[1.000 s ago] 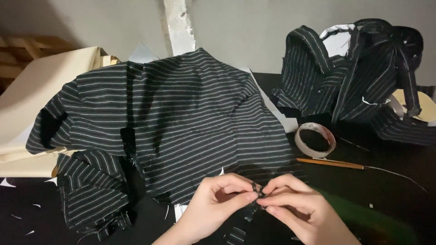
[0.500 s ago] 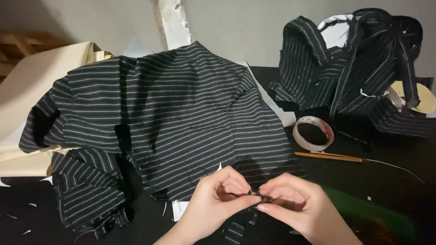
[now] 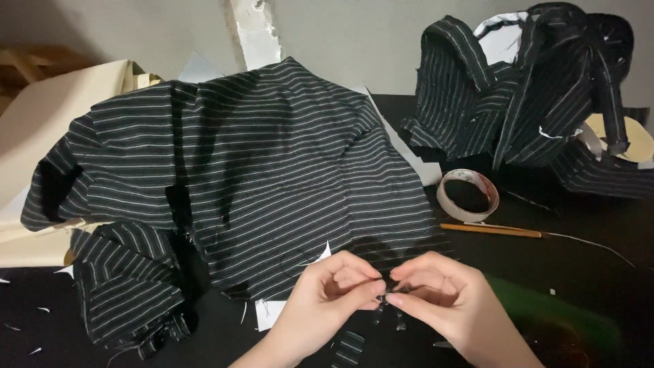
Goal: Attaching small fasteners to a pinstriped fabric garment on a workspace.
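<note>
Head view, only 1 camera on my feed: both hands sit low centre, fingertips meeting over a dark table (image 3: 599, 259). Left hand (image 3: 327, 300) is pinched, thumb and forefinger closed on a small dark piece (image 3: 392, 294); right hand (image 3: 443, 300) pinches the same piece from the other side, other fingers curled in. I can't tell what the piece is, too small and dark, looks like a scrap of fabric or thread. It sits between the 2 sets of fingertips, just in front of the lower edge of a big black garment with thin white stripes (image 3: 272, 170), spread flat across the middle of the table. A folded striped part (image 3: 129, 293) lies at the garment's lower left. A small striped scrap (image 3: 349, 347) lies on the table just below the hands. Right of the garment: a roll of tape (image 3: 467, 195), lying flat, and just below it a thin wooden stick with a thread trailing right (image 3: 490, 230), both well apart from the hands. Far right rear: a pile of the same striped fabric (image 3: 524, 88), bunched up. Left rear: cream paper sheets (image 3: 41, 123) partly under the garment. Small white snippets (image 3: 272, 313) poke out from under the garment's hem near the left hand.
</note>
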